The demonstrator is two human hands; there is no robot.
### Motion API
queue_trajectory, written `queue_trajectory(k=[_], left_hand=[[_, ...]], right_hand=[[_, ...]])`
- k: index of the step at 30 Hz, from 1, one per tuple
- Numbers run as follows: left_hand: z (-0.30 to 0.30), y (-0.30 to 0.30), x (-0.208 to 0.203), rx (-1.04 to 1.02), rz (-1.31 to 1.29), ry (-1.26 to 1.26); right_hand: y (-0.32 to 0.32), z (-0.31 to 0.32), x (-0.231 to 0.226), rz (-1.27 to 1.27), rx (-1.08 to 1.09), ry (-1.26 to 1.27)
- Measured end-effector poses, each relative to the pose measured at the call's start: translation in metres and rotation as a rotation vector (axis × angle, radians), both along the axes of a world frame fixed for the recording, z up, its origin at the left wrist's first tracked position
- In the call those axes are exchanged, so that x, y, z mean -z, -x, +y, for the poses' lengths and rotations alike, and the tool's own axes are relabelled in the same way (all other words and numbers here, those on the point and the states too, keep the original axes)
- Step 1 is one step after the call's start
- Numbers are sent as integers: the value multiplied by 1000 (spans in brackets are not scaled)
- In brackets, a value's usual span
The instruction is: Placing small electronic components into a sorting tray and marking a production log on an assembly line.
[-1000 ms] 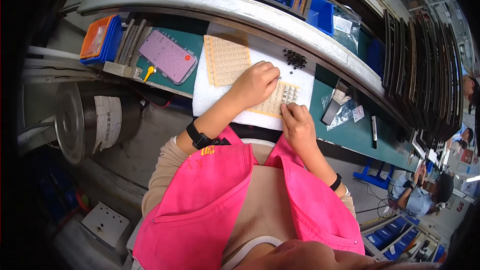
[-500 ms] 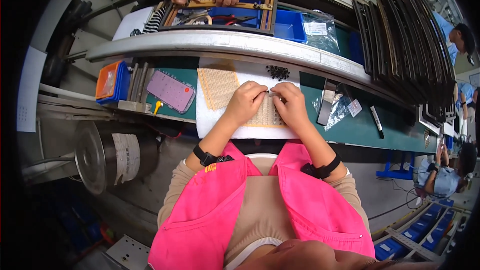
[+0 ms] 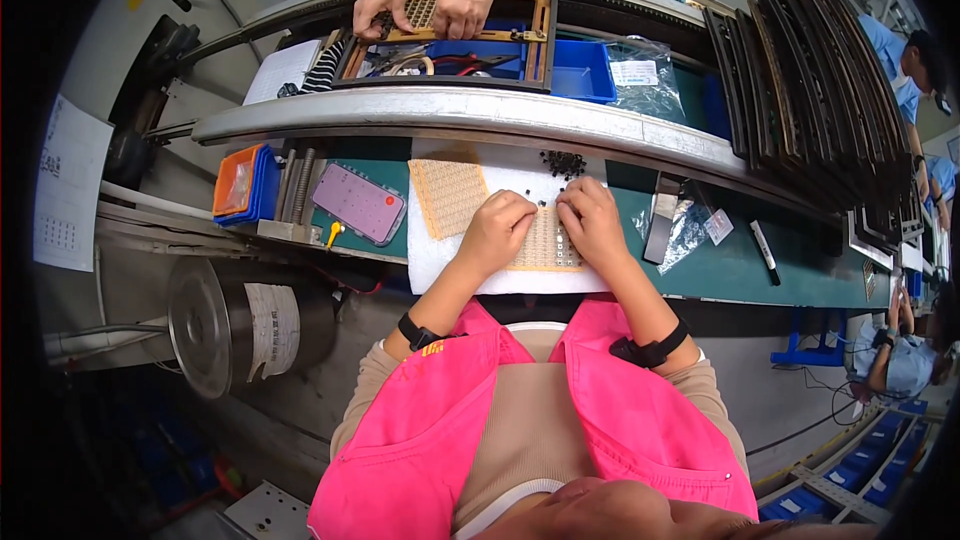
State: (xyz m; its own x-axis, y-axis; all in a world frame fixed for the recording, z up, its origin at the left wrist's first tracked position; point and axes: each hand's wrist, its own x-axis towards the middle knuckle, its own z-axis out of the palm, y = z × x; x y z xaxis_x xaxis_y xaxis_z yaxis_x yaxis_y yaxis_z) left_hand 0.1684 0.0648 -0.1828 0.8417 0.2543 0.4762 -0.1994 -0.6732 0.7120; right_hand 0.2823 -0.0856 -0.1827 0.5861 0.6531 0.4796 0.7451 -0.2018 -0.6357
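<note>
A tan gridded circuit board panel [image 3: 545, 242] lies on a white foam mat [image 3: 430, 265], between my two hands. My left hand [image 3: 500, 232] is at the panel's far left edge, thumb and forefinger pinched together. On the other side my right hand [image 3: 592, 224] bends over the far right corner, its fingertips closed too. What either pinch holds is too small or hidden to make out. Tiny dark parts show between the fingertips, and a heap of small black components [image 3: 563, 163] sits just beyond. A second tan panel [image 3: 447, 198] rests on the mat to the left.
A metal rail [image 3: 450, 112] crosses behind the mat. Beyond it, another person's hands [image 3: 462, 5] work at a wooden frame [image 3: 540, 35]. Left are a purple phone [image 3: 358, 202] and blue-orange bins [image 3: 245, 185]; right, a marker [image 3: 765, 252] and dark upright trays [image 3: 810, 90].
My hands have drawn apart a little at the panel's far edge. The whole view has shifted, so the bench appears lower. The other person's hands have moved slightly at the frame.
</note>
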Motion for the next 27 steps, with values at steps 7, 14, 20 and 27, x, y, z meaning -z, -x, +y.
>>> queue_trajectory(k=[7, 14, 20, 27], left_hand=[[-2, -5, 0, 44, 26, -67], [-5, -7, 1, 32, 20, -75], [-6, -7, -1, 39, 30, -101], [0, -6, 1, 64, 52, -23]], right_hand=[[3, 0, -2, -129, 28, 62], [5, 7, 0, -94, 85, 113], [4, 1, 0, -77, -2, 48], [4, 3, 1, -84, -1, 46]])
